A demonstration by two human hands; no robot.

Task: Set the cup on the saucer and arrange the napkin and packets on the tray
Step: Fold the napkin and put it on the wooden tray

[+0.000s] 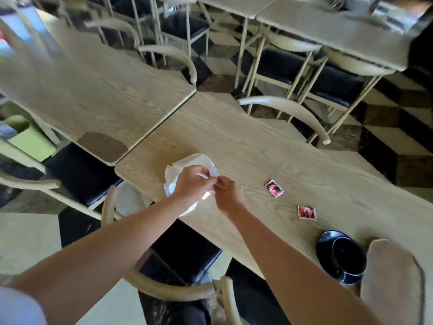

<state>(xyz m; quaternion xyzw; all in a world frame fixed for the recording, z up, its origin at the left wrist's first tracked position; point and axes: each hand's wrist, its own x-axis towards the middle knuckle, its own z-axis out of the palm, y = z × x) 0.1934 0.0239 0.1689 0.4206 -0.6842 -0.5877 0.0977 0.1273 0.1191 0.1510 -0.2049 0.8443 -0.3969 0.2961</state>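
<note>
A white napkin (pixel 199 160) lies crumpled near the near-left corner of the wooden table (pixel 246 146). My left hand (pixel 192 184) and my right hand (pixel 228 194) meet over it, both pinching its edge. Two red and black packets lie to the right, one (pixel 274 188) nearer the hands and one (pixel 307 212) further right. A black cup (pixel 349 254) sits on a black saucer (pixel 328 240) at the table's near right. No tray is visible; part of the napkin is hidden under my hands.
A pale chair back (pixel 393 282) stands at the near right beside the saucer. More chairs with black seats (pixel 182 249) ring the table, and a second table (pixel 93 85) abuts at the left. A brown patch (pixel 103 146) marks that table's corner.
</note>
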